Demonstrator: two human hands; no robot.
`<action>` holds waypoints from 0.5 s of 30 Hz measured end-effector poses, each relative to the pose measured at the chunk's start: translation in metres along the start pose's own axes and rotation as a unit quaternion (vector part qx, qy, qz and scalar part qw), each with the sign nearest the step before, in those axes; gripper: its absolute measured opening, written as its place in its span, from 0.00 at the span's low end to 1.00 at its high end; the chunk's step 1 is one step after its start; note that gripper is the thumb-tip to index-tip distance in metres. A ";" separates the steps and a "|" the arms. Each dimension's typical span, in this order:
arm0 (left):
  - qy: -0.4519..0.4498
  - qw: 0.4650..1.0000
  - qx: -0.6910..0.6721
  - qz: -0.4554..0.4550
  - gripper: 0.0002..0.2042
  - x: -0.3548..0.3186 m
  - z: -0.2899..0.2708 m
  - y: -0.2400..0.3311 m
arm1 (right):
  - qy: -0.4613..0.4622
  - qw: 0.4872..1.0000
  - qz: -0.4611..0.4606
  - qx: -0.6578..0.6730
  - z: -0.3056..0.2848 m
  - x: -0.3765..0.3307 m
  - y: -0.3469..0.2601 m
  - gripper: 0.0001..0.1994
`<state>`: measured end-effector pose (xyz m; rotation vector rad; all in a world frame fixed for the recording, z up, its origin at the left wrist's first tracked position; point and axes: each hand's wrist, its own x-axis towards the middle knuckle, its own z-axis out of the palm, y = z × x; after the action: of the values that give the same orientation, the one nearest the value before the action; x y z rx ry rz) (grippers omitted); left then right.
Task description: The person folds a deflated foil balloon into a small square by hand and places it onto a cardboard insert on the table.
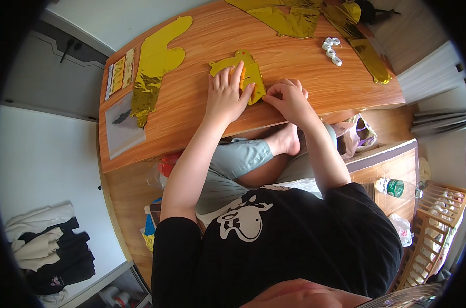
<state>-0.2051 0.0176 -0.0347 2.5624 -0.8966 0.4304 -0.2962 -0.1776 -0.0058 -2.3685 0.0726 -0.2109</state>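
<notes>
We see a wooden table point(192, 110) with a smooth, faintly shiny grain. On it, under the left hand point(225, 95), lies a gold foil balloon point(251, 77), glossy and creased. At the table's left end a bigger foil balloon point(153, 66) looks crinkled and metallic, beside a clear plastic sleeve point(122, 128). At the table's far edge, crumpled gold foil point(289, 18) gleams.

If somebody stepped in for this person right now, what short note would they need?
Left hand: flat, pressing down a small gold foil balloon on the wooden table.
Right hand: fingers curled, pinching at the balloon's lower right edge.
Nearby: another flat gold foil shape to the left, crumpled gold foil at the far edge, a white ribbon roll.
Done: balloon lies flat. Left: it looks uninflated, like the others.
</notes>
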 end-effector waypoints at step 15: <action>-0.074 0.996 0.027 -0.031 0.37 0.002 -0.001 0.000 | 0.038 0.998 -0.019 -0.036 0.004 -0.005 0.000 0.09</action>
<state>-0.2036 0.0166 -0.0333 2.6916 -0.8628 0.2526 -0.3003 -0.1744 -0.0096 -2.4354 0.0722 -0.3210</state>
